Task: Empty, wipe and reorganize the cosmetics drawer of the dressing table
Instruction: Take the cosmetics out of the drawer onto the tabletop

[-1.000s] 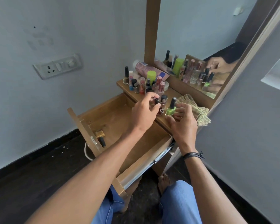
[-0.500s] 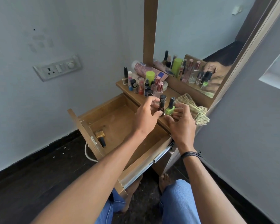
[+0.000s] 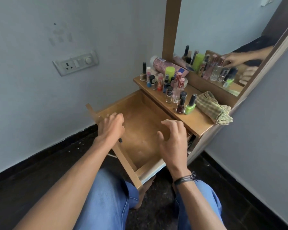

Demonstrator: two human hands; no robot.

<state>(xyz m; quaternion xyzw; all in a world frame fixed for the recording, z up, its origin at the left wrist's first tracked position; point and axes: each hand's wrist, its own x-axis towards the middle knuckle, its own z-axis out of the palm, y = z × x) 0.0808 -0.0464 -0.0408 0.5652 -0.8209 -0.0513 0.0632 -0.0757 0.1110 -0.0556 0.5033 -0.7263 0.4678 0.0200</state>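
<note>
Head view showed the drawer (image 3: 140, 130) pulled fully out below the counter (image 3: 194, 120), its floor almost bare. Left hand (image 3: 111, 128) reached down at the drawer's 9 o'clock edge, fingers curled over something at the inner corner; only a small dark tip (image 3: 120, 140) protruded below the wrist, so whether that grip was clamped on an item could not be told. Right hand (image 3: 173, 138) hovered over the drawer's 3 o'clock side with fingers spread apart, holding nothing.

Status of emptying: judged nearly complete. Cosmetics stood grouped on the counter at 12 o'clock from the drawer, including a dark red polish bottle (image 3: 180, 105) touching or just beside a green polish bottle (image 3: 190, 105), small vials (image 3: 169, 95) behind them, and a pink tube (image 3: 166, 66) lying against the mirror (image 3: 223, 30) frame. At most one item appeared to remain in the drawer, beneath the left hand.

Status of wiping: judged not yet started. The folded checked cloth (image 3: 213, 108) lay on the counter at 2 o'clock from the drawer, apart from both hands, and pale smudges showed on the drawer floor.

Status of reorganizing: outstanding. All bottles would need returning once the floor was clean.
</note>
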